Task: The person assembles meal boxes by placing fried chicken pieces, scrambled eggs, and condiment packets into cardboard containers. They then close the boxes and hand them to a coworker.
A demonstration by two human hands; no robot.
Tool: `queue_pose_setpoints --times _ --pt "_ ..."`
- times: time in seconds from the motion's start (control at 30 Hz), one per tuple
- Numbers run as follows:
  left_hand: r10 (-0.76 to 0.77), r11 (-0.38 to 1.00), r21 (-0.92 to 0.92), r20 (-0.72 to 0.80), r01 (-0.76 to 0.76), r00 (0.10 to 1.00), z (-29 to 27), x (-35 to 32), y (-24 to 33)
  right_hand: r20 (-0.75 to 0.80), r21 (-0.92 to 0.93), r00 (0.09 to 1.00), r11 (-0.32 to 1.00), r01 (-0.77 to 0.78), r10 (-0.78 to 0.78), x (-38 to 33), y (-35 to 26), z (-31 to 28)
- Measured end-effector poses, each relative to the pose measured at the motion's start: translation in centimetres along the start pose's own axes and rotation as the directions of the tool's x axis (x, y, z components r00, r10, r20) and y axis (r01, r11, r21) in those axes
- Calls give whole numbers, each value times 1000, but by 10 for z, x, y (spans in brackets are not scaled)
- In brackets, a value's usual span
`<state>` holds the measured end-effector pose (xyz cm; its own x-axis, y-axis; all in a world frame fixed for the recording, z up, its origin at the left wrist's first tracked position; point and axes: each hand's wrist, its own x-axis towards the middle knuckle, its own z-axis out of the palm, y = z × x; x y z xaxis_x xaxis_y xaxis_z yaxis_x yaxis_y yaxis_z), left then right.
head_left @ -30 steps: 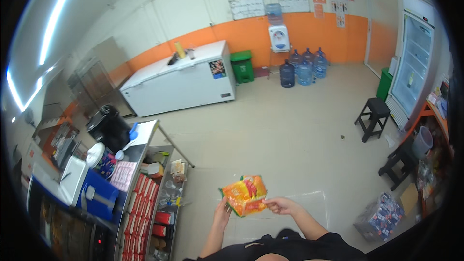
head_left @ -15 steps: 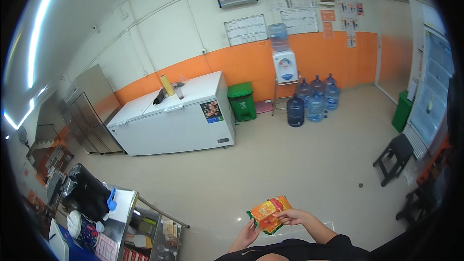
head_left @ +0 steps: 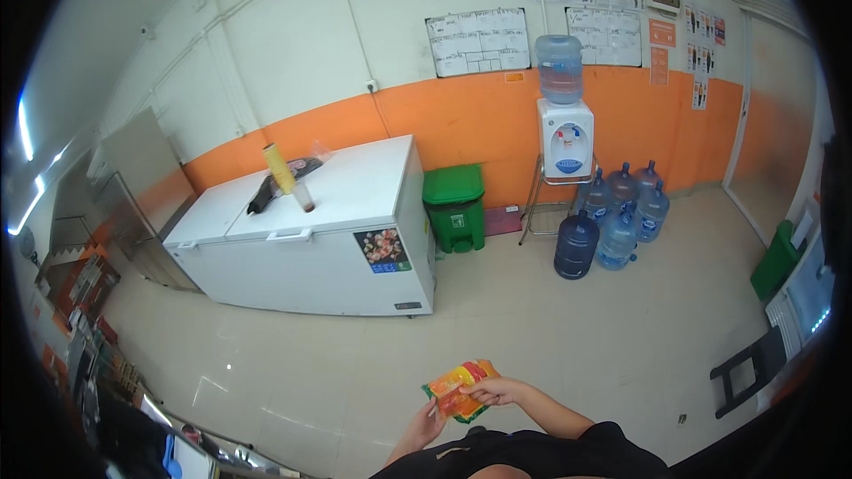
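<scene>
An orange and yellow plastic food packet with green ends [head_left: 453,381] is held in front of my body, above the tiled floor. My left hand [head_left: 429,422] grips its lower left corner. Across the packet's right side lies my right hand [head_left: 493,390], with the thumb on the front and the fingers closed on it. The packet is tilted, its right end higher. What is inside it I cannot make out.
Ahead stands a white chest freezer [head_left: 302,275] with a yellow roll [head_left: 279,168] and a cup [head_left: 303,196] on its lid. Right of it are a green bin [head_left: 454,209], a water dispenser [head_left: 566,137] and several water bottles [head_left: 577,246]. A dark stool [head_left: 751,371] stands at right.
The view has moved nearer to the freezer and water dispenser. The metal cart at lower left has slid mostly out of view. Both hands keep hold of the packet.
</scene>
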<state>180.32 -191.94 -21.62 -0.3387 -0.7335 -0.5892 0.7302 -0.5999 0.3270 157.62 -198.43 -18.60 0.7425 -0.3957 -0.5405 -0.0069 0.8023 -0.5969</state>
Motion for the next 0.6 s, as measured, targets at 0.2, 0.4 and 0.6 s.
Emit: queue_pose_setpoints --times 0.2,0.4,0.6 --pt "-36 980 196 51 25 998 95 211 116 -171 44 973 986 163 -153 35 -170 -131" --pt "-51 971 238 89 28 995 192 427 207 -225 79 937 954 289 -266 71 -341 -281" --pt "139 975 139 223 -173 965 256 604 304 -392 -38 868 948 316 -305 97 -501 -425"
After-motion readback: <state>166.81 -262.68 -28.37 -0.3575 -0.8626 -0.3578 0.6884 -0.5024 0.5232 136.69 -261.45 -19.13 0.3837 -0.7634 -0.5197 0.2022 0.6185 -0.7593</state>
